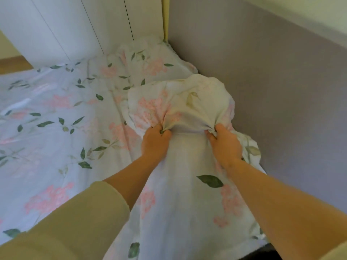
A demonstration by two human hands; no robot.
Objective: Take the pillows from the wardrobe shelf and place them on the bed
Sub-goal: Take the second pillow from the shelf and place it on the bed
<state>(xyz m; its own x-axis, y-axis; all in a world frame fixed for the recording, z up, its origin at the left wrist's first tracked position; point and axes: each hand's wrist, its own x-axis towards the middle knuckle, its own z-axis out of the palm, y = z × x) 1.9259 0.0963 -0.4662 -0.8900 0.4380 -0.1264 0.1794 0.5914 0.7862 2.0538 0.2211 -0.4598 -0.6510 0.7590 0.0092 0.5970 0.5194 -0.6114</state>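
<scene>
A pillow [180,102] in a white case with pink flowers and green leaves lies at the head of the bed [47,113], against the grey headboard. My left hand [155,141] grips a bunch of its fabric on the near left side. My right hand [225,143] grips the fabric on the near right side. The case stretches between the two hands and runs down toward me. A second pillow [142,61] in the same floral print lies flat in the far corner, beside the wardrobe.
White wardrobe doors [75,25], shut, stand at the far side of the bed. The grey padded headboard [272,81] runs along the right. A strip of wooden floor [13,62] shows at the far left. The floral sheet covers the mattress.
</scene>
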